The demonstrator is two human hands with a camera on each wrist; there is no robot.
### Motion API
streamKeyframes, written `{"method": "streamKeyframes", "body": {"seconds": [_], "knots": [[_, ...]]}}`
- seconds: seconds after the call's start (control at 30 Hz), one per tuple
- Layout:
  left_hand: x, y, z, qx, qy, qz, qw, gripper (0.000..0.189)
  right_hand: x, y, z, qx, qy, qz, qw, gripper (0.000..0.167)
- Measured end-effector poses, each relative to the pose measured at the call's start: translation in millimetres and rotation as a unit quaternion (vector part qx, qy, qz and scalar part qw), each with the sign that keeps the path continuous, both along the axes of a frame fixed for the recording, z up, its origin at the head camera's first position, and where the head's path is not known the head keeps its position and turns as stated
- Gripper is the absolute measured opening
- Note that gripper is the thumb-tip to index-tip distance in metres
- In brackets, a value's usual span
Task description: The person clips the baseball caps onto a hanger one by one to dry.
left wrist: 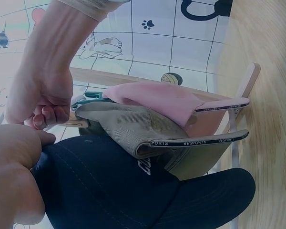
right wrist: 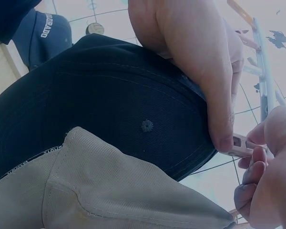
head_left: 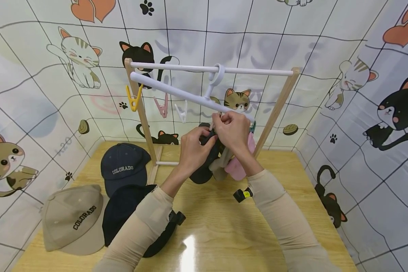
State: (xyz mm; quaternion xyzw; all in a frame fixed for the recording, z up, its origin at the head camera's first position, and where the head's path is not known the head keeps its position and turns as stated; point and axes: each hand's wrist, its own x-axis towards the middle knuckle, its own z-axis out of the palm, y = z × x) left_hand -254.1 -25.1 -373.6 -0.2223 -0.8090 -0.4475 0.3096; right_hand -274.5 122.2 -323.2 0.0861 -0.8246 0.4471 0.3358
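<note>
Under the white hanger (head_left: 176, 90), my left hand (head_left: 194, 148) pinches the top edge of a dark navy cap (left wrist: 105, 183), whose brim points down. My right hand (head_left: 234, 130) pinches a pale clip (right wrist: 238, 147) at that same edge. Part of the clip is hidden by fingers, so its bite on the cloth cannot be told. Beside the navy cap hang a beige cap (left wrist: 128, 124) and a pink cap (left wrist: 157, 100), with a green clip (left wrist: 88, 101) near the pink one's top.
A yellow clip (head_left: 134, 98), a pink clip (head_left: 162, 105) and a white clip (head_left: 181, 111) hang on the hanger's left half. The hanger tilts on a wooden rack (head_left: 275, 109). At the table's left lie a navy cap (head_left: 122, 166), a tan cap (head_left: 71, 219) and a black cap (head_left: 125, 211).
</note>
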Motion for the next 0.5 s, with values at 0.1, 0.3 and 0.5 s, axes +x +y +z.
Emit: {"method": "streamKeyframes", "body": {"seconds": [0.1, 0.3, 0.5], "knots": [[0.0, 0.6, 0.6, -0.001, -0.002, -0.002, 1.0000, 0.018, 0.8, 0.1, 1.5, 0.001, -0.002, -0.002, 1.0000, 0.037], [-0.4, 1.6, 0.2, -0.009, -0.003, 0.003, 0.9999, 0.019, 1.4, 0.0, 2.1, 0.009, -0.009, -0.008, 0.9999, 0.039], [-1.7, 3.0, 0.5, -0.023, 0.005, 0.011, 0.9997, 0.017, 0.1, 0.0, 2.0, 0.016, -0.003, -0.013, 0.9998, 0.038]]}}
